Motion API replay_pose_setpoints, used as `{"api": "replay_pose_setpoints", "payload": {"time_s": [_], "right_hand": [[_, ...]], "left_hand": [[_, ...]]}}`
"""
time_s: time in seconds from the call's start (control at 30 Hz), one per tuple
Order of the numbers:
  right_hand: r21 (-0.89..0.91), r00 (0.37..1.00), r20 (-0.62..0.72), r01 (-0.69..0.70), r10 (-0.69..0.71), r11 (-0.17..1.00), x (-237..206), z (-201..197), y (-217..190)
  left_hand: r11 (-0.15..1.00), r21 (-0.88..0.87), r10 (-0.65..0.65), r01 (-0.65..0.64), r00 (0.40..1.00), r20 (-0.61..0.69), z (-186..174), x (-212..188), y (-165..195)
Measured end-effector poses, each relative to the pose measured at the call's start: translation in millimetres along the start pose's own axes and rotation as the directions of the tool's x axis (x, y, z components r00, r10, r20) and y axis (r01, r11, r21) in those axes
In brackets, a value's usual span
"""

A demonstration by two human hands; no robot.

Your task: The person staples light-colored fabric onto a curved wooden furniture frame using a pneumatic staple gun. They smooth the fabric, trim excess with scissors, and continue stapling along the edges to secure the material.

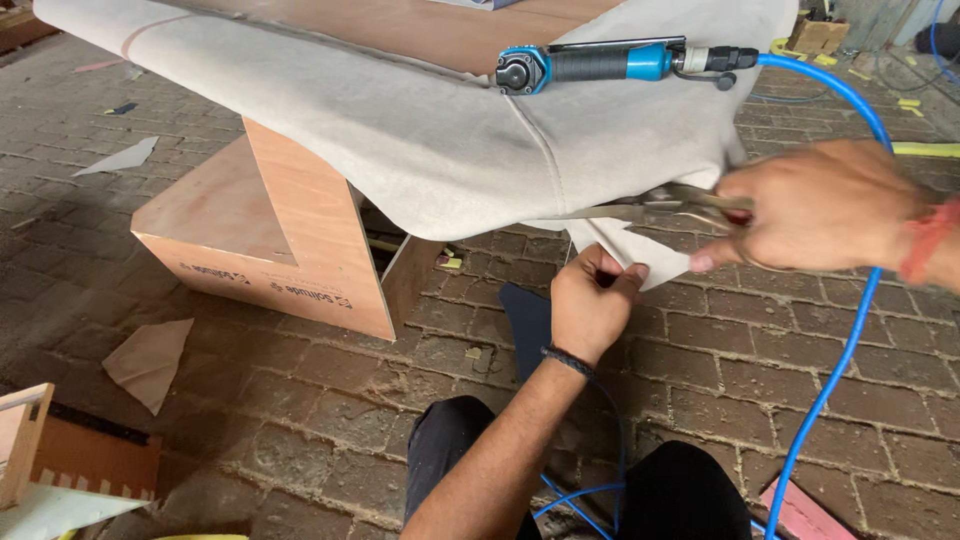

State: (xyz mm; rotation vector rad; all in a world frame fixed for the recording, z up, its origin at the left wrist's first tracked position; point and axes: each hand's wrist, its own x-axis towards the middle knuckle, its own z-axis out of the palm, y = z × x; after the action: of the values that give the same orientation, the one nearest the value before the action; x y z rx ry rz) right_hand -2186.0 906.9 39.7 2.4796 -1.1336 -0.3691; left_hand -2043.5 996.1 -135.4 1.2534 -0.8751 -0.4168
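A beige fabric sheet [440,130] drapes over a plywood frame and hangs down in front of me. My left hand [590,300] pinches the hanging lower edge of the fabric, fingers closed on it. My right hand [825,205] grips a pair of metal scissors [650,205], whose blades point left against the fabric just above my left hand. A blue and black pneumatic tool [600,65] lies on top of the fabric, above both hands.
A blue air hose [850,330] runs from the tool down past my right wrist to the brick floor. A plywood box [270,240] stands at left under the fabric. Paper scraps [148,360] lie on the bricks. My knees are at the bottom edge.
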Motion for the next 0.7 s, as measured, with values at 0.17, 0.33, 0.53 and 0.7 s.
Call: {"api": "replay_pose_setpoints", "payload": {"time_s": [0.17, 0.33, 0.53, 0.7], "right_hand": [[-0.087, 0.99, -0.07, 0.115, -0.121, 0.99, 20.7, 7.1, -3.1], [-0.167, 0.985, -0.046, 0.154, -0.164, 0.974, 6.2, 18.1, 15.1], [0.04, 0.996, 0.043, 0.076, -0.078, 0.996, -5.2, -1.2, -29.0], [0.053, 0.996, 0.021, 0.091, -0.092, 0.994, -18.9, -25.7, -51.3]], "left_hand": [[0.977, 0.212, 0.004, -0.005, 1.0, 0.003, -7.6, -6.2, -2.9], [0.951, 0.303, 0.004, -0.063, 0.982, 0.19, -9.8, -32.7, -12.3], [0.917, 0.383, 0.024, -0.112, 0.973, 0.228, -10.4, -44.2, -12.1], [0.881, 0.438, 0.072, -0.179, 0.965, 0.251, -23.4, -48.7, -9.9]]}}
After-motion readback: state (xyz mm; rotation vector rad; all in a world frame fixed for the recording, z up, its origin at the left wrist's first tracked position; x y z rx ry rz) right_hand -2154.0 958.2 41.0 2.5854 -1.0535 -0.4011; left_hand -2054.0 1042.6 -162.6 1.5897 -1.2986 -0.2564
